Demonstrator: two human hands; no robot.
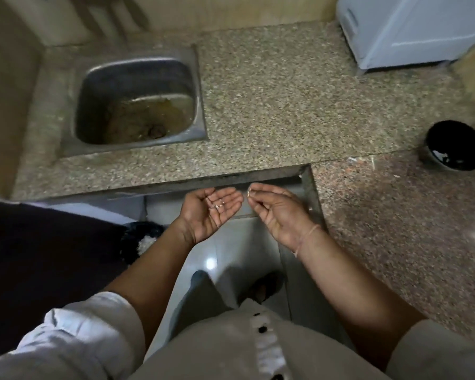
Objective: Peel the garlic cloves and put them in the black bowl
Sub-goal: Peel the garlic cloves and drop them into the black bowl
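Nearest to me, my pale sleeves (80, 327) are pushed up and both forearms reach forward over the tiled floor (217, 242). A thin thread band (305, 237) circles my right wrist.

My left hand (211, 211) is turned palm up, with the fingers relaxed and lightly cupped. A few tiny pale bits (217, 205) lie loose in the hollow of that palm. They are too small for me to tell clove from skin, or which way any of them points.

Just to the right, my right hand (279, 212) is also turned palm up, its fingers curled in. Thumb and forefinger are pressed together on a small pale scrap (249, 191), held at the tips, which point left toward my left fingertips. The two hands are close but not touching. The scrap's long axis cannot be made out.

Beyond both hands runs the edge of the speckled stone counter (258, 105). The black bowl (454, 141) stands upright on it, mouth up, well off to the right of my right hand and a little farther away. Inside it I see only gloss.

Farther off, left of my left hand, a steel sink (200, 105) holds murky brown water. A white appliance (412, 28) sits farthest away, beyond the bowl.
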